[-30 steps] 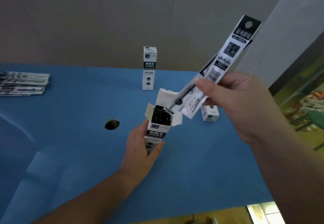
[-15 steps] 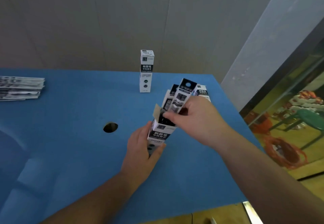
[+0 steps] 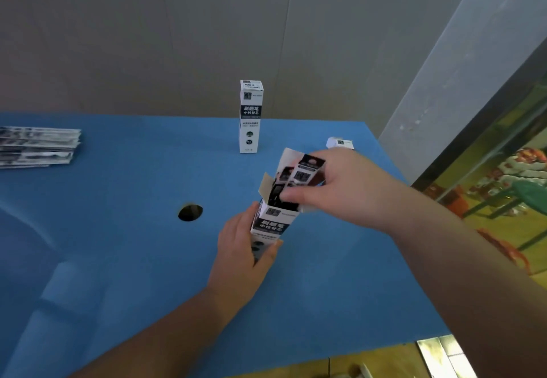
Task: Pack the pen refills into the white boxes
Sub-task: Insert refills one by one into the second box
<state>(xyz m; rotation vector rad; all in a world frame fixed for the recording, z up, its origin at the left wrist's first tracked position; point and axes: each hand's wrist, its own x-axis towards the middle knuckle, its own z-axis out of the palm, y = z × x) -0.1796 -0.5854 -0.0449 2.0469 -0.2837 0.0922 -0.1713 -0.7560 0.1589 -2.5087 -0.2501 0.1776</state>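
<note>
My left hand (image 3: pixel 241 254) grips the lower part of an open white box (image 3: pixel 273 220), tilted over the blue table. The box's flaps stand up. A packaged pen refill (image 3: pixel 306 172) sticks out of the box's mouth, most of it inside. My right hand (image 3: pixel 334 188) pinches the refill's top end between thumb and fingers. A closed white box (image 3: pixel 251 117) stands upright at the table's far side. Another white box (image 3: pixel 340 143) shows just behind my right hand, mostly hidden.
A pile of packaged refills (image 3: pixel 37 146) lies at the table's far left. A round hole (image 3: pixel 190 212) is in the blue table top (image 3: pixel 118 259) left of my left hand. The table's right edge drops off beside a grey wall panel (image 3: pixel 461 67).
My right hand has brought the refill packet down from high in the air into the open box and pushed it deeper. My left hand has kept holding the box.
</note>
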